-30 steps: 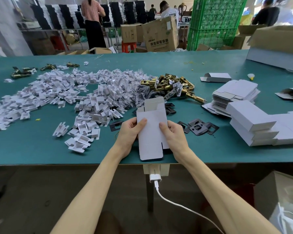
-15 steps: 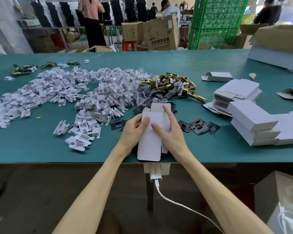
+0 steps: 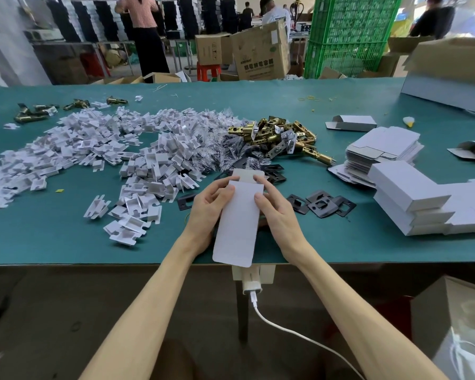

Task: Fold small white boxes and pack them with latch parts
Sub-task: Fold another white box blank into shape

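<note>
A small white box (image 3: 237, 223) is held over the near edge of the teal table (image 3: 52, 237), long side pointing away from me. My left hand (image 3: 207, 207) grips its left side, thumb on top. My right hand (image 3: 274, 209) grips its right side, with the index finger stretched to the far flap. Brass latch parts (image 3: 280, 137) lie in a heap beyond the box. Black strike plates (image 3: 321, 204) lie just right of my right hand. A stack of flat box blanks (image 3: 384, 149) and folded white boxes (image 3: 412, 198) sit at the right.
A wide heap of white plastic inserts (image 3: 99, 157) covers the table's left half. A few more brass latches (image 3: 33, 112) lie far left. A large open carton (image 3: 450, 72) stands at the far right. A white cable (image 3: 285, 330) hangs under the table edge. People stand beyond the table.
The box has narrowed from a flat, wide blank into a squared-up form. Both hands slid closer together and the right index finger reached up to the far flap.
</note>
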